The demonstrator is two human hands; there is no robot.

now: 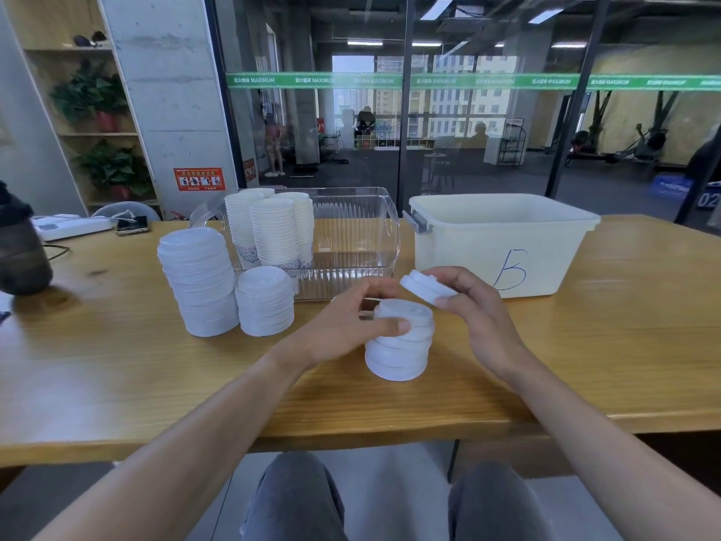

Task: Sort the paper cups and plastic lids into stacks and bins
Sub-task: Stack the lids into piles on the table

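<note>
A short stack of white plastic lids (pixel 398 355) stands on the wooden table in front of me. My left hand (pixel 347 318) grips its upper part from the left, thumb on the front. My right hand (pixel 472 306) holds a few white lids (pixel 427 287), tilted, just above and to the right of that stack. Two more lid stacks stand to the left: a tall one (pixel 199 281) and a shorter one (pixel 265 300). Stacks of paper cups (pixel 273 228) fill the left side of a clear plastic bin (pixel 363 232).
An opaque white bin marked with a handwritten letter (pixel 503 244) stands at the right rear of the table (pixel 117 365). A dark bottle (pixel 19 251), a power strip and a phone lie at the far left. A glass wall runs behind the table.
</note>
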